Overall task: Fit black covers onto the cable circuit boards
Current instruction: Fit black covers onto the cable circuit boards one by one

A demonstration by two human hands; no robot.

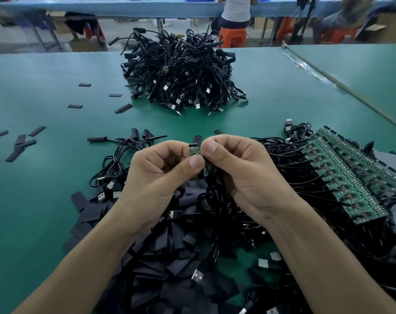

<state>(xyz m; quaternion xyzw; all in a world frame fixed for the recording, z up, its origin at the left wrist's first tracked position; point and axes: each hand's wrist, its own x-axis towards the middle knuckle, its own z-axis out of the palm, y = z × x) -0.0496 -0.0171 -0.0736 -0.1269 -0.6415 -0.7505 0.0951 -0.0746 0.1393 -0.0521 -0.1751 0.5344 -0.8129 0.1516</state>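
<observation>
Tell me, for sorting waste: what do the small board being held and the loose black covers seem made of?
The small board looks like rigid green laminate, glossy, with tiny parts. The black covers look like thin matte plastic sleeving, flattened and creased; possibly rubbery, hard to tell.

A single wide-angle view from the person's head faces forward and steeply down, close above the fingers (pixel 209 148) at mid-frame. Beyond the fingers the green tabletop (pixel 45 177) recedes; nearer than them, the forearms (pixel 83 257) enter from below.
</observation>
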